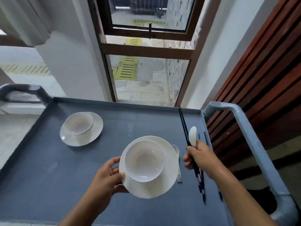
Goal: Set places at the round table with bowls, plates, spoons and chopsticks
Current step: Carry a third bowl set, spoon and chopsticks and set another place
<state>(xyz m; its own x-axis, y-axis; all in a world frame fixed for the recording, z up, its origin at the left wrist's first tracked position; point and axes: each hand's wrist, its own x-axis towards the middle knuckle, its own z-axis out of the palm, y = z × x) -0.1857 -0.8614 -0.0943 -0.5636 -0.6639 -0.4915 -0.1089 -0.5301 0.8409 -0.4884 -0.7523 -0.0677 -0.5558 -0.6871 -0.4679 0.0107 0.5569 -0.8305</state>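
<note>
- The grey cart (48, 160) fills the lower half of the view, with a raised rim all around its top and a handle (247, 136) on the right side; a darker handle (24, 90) is at the far left corner.
- Behind the cart is a window (146, 70) with a brown frame, and on the right a wall of brown wooden slats (260, 70).
- My left hand (107, 178) grips the left edge of a white plate (156, 185), thumb on top and fingers below, near the middle of the cart.
- A white bowl (145, 160) sits on this plate, empty.
- A second plate (91, 132) lies at the far left of the cart, with a second bowl (78, 123) on it.
- My right hand (200, 159) is closed around a pair of dark chopsticks (184, 124) and a white spoon (192, 136), above the right side of the cart; the tips point far.
- Another spoon (176, 150) lies on the cart, just right of the near plate, partly hidden by it.
- More dark chopsticks (205, 137) lie along the right rim; they are blurred.
</note>
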